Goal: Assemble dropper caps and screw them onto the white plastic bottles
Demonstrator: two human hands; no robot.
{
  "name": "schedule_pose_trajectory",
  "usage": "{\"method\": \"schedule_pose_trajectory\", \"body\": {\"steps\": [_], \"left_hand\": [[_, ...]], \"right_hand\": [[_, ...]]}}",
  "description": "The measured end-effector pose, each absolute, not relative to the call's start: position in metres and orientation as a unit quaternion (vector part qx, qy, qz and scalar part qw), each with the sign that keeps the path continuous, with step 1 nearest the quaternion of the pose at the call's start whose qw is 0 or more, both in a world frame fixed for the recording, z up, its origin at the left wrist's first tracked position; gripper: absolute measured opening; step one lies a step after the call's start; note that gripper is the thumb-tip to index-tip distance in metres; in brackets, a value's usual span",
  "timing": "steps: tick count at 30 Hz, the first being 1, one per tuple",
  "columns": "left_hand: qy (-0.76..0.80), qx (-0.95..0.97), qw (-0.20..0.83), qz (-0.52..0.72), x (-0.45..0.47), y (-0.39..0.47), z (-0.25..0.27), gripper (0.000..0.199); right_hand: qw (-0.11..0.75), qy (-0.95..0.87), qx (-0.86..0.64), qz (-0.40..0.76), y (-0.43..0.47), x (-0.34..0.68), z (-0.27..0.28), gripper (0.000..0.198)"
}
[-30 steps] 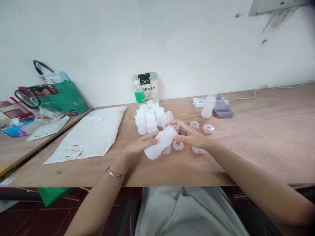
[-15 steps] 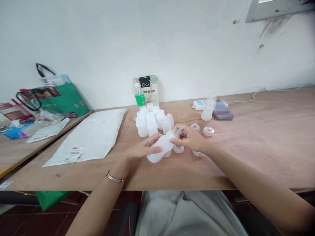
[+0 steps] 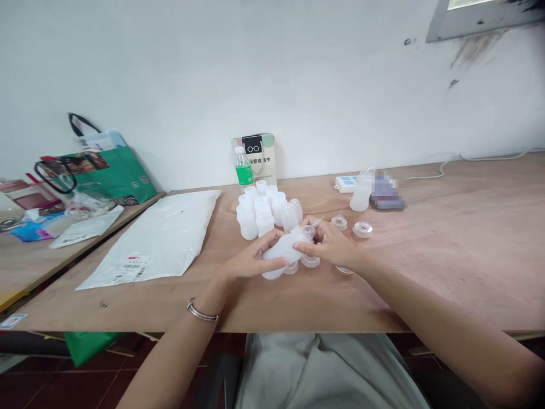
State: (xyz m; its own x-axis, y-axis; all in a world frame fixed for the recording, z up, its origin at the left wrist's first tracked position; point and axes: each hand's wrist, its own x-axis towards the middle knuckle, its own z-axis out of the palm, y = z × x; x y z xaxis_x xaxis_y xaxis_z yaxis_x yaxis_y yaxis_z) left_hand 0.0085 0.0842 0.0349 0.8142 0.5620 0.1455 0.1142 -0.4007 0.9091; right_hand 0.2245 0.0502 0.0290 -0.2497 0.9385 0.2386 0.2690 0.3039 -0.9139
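My left hand (image 3: pixel 259 258) is wrapped round a translucent white bottle (image 3: pixel 283 253), which lies tilted with its neck toward the upper right. At the neck, my right hand (image 3: pixel 327 241) pinches a clear, soft-looking top (image 3: pixel 308 230) with a thin pointed tip. The right thumb presses on the bottle's shoulder, and some fingers are hidden behind the top. Just behind the hands stands a group of white open-necked bottles (image 3: pixel 260 207), with clear domed pieces (image 3: pixel 292 213) beside them. Clear rings (image 3: pixel 362 229) lie on the table to the right, some partly covered by my hands.
A bottle with a clear top (image 3: pixel 361 192) stands by a white box (image 3: pixel 346 183) and a blurred dark object (image 3: pixel 386 196). A green-labelled water bottle (image 3: pixel 244 168) and paper bag (image 3: pixel 267 153) stand at the wall. A white mailing bag (image 3: pixel 162 233) lies left.
The held bottle has shifted slightly right and up and lies flatter, both hands still on it. The whole view has moved a little.
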Motion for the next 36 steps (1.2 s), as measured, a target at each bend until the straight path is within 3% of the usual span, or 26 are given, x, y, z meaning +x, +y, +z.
{"method": "schedule_pose_trajectory", "body": {"steps": [8, 15, 22, 30, 36], "left_hand": [[0.198, 0.761, 0.588, 0.186, 0.003, 0.086, 0.035, 0.046], [0.215, 0.835, 0.449, 0.234, 0.008, 0.082, 0.035, 0.038], [0.247, 0.861, 0.351, 0.272, 0.014, 0.077, 0.035, 0.042], [0.233, 0.875, 0.298, 0.303, 0.014, 0.077, 0.034, 0.045], [0.240, 0.858, 0.311, 0.331, 0.014, 0.077, 0.035, 0.045]], "right_hand": [[0.451, -0.705, -0.338, 0.430, 0.044, 0.221, 0.034, 0.032], [0.459, -0.659, -0.388, 0.453, 0.046, 0.218, 0.032, 0.036], [0.465, -0.664, -0.443, 0.384, 0.045, 0.214, 0.031, 0.041], [0.467, -0.668, -0.470, 0.337, 0.041, 0.210, 0.033, 0.041], [0.465, -0.680, -0.426, 0.374, 0.041, 0.214, 0.032, 0.044]]}}
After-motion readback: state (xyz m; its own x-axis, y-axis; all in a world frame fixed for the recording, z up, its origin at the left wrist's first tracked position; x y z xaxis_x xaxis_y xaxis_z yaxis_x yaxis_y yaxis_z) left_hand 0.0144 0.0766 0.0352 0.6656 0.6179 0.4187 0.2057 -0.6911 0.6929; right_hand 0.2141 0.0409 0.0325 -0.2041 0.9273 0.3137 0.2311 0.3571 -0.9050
